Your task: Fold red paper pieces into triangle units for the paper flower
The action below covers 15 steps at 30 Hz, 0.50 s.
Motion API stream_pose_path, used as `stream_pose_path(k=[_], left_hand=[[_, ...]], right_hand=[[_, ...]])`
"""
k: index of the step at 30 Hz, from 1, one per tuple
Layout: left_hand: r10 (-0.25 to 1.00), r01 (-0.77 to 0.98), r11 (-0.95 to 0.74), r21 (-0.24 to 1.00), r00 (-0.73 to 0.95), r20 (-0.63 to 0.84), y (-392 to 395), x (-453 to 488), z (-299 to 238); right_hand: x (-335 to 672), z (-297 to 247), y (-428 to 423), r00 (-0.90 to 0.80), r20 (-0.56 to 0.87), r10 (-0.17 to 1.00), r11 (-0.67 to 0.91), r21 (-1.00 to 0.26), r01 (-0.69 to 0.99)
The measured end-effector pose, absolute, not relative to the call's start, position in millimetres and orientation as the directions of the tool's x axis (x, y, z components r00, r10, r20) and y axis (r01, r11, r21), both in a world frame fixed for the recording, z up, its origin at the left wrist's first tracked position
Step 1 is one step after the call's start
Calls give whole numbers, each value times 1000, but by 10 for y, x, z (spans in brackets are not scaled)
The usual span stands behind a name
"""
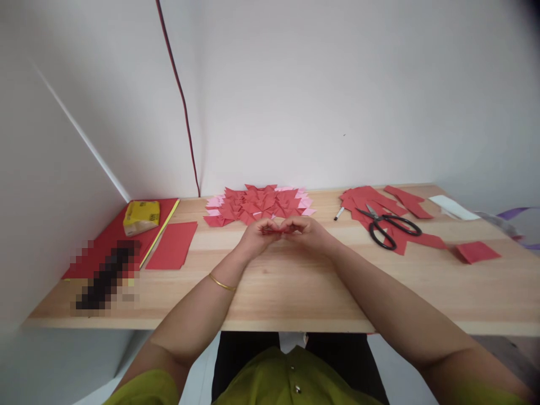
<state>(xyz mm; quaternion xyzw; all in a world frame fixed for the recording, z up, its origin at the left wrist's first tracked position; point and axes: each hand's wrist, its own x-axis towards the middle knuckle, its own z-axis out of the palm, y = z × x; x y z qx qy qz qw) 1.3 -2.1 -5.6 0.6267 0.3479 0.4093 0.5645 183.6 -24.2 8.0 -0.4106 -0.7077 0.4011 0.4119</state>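
Note:
Near the middle of the wooden table (291, 292), my left hand (260, 233) and my right hand (307, 232) meet, fingers closed in a pinch. Between their fingertips shows a small piece of red paper (277, 229), mostly hidden by the fingers. Just beyond them lies a heap of folded red paper pieces (261, 201), with pink folded pieces (306, 202) sticking out at its sides.
To the right are black-handled scissors (394, 225) on loose red paper (365, 197), a pen (338, 214) and a red paper square (477, 252). On the left lie a stack of red paper (172, 246) and a yellow packet (142, 217). A blurred dark object (107, 275) sits near the left edge.

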Motion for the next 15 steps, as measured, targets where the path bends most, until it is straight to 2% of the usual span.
stream_pose_path(k=[3,9,15], left_hand=[[897,-17,-103,995,431,100,-27,-1,-25],[875,-145,65,987,484,14,-33,-35,67],[872,-182,132,974,489,-27,5,-58,45]], right_hand=[[1828,50,-238,-314,261,913,333,-921,202],[1865,39,-203,-259,217,941,243,-968,69],[1875,55,-199,-263,211,941,235,-970,61]])
